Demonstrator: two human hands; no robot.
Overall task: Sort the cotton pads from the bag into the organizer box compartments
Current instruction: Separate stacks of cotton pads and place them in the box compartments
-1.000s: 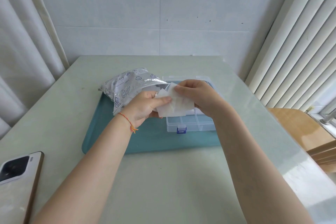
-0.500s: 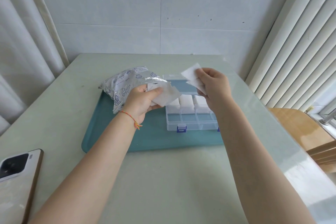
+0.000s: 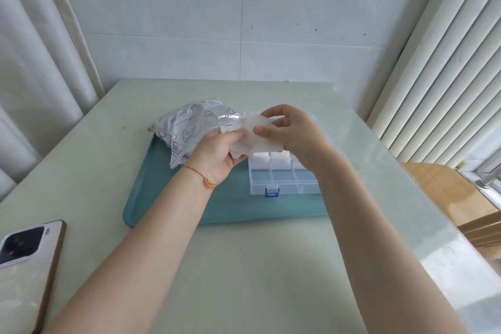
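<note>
My left hand [image 3: 217,150] grips a stack of cotton pads [image 3: 250,141] above the organizer box [image 3: 282,179], right hand [image 3: 291,133] pinching seemingly the top pad.

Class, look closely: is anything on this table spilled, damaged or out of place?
Nothing stands out. The organizer box and bag sit on the teal tray; both hands hold cotton pads.

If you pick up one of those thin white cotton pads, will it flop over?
Probably a little: the thin white cotton pads look soft, their edges bending between the left hand and right hand. Likely very light, since fingertips alone hold them.
</note>
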